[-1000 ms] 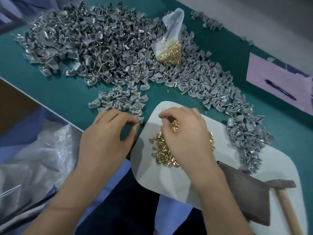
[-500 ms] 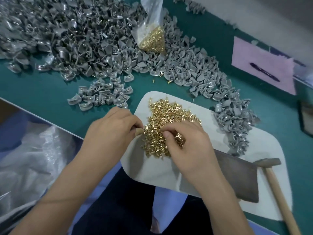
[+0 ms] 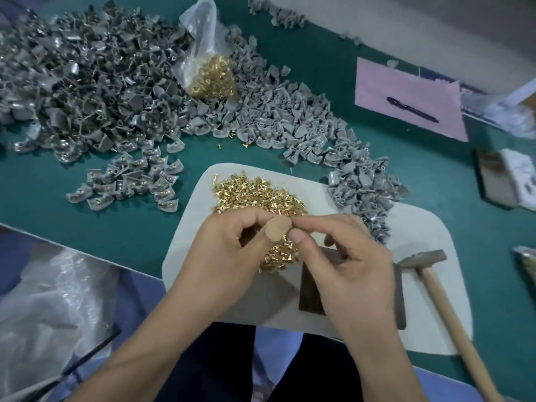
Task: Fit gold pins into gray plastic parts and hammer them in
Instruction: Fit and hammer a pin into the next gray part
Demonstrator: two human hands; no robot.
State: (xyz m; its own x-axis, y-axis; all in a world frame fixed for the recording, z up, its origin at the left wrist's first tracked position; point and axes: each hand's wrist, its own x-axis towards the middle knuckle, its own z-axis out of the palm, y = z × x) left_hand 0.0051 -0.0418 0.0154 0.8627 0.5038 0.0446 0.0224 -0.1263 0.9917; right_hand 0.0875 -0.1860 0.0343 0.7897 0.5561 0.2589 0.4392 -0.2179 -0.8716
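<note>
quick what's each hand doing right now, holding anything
Left hand: fingers curled in a pinch over the gold pins; what they hold is hidden.
Right hand: thumb and forefinger pinched at the left fingertips; held thing too small to tell.

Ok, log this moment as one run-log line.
stage: fitting pin | left hand: pinching part | right hand: pinching, pin unseen | loose pins: on pad | hammer: idle

Pins (image 3: pixel 258 192) lie on the mat (image 3: pixel 429 236); hammer (image 3: pixel 443 303) at its right.

head cam | worn, looks forward and down | close over the white mat (image 3: pixel 420 227) | single view
</note>
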